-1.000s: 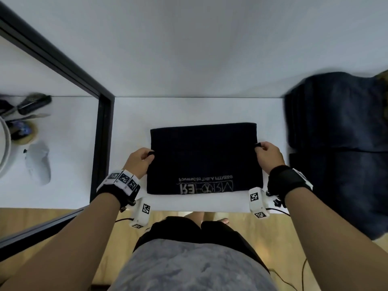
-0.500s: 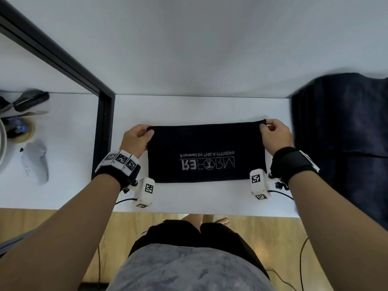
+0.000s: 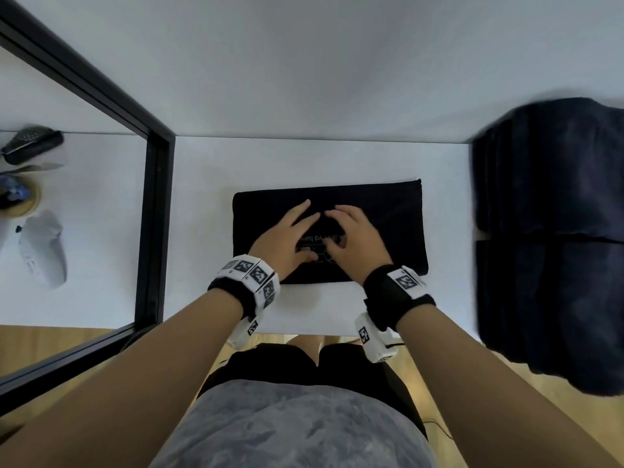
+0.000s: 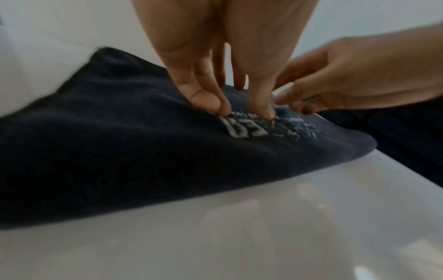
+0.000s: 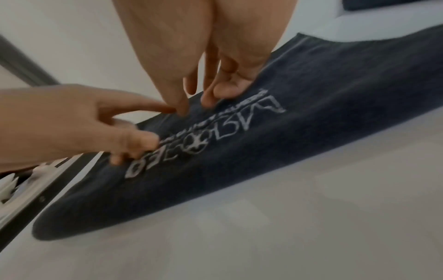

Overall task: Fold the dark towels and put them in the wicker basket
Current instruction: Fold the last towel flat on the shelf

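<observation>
The folded dark towel [image 3: 381, 228] lies flat on the white table [image 3: 304, 160], near its front edge, with white printed lettering [image 5: 208, 144] facing up. Both hands sit side by side on its middle. The left hand [image 3: 287, 238] rests on the cloth with its fingers [image 4: 206, 98] fairly straight, tips pressing into the fabric at the lettering. The right hand [image 3: 351, 238] is beside it, almost touching, its fingers [image 5: 230, 89] bent at the knuckles and tips down on the cloth; neither hand pinches a fold that I can see, though blur leaves some doubt.

The towel looks soft, light and limp: its near edge is a rounded fold, not a crisp crease, and it dents under the fingertips. It will likely sag and spring open if lifted by 1 corner, so the 2 short ends seem the best hold for another fold, or a flat palm beneath with a thumb on top for carrying.

A pile of dark towels [image 3: 553, 231] lies at the table's right end. No wicker basket is in view.
</observation>
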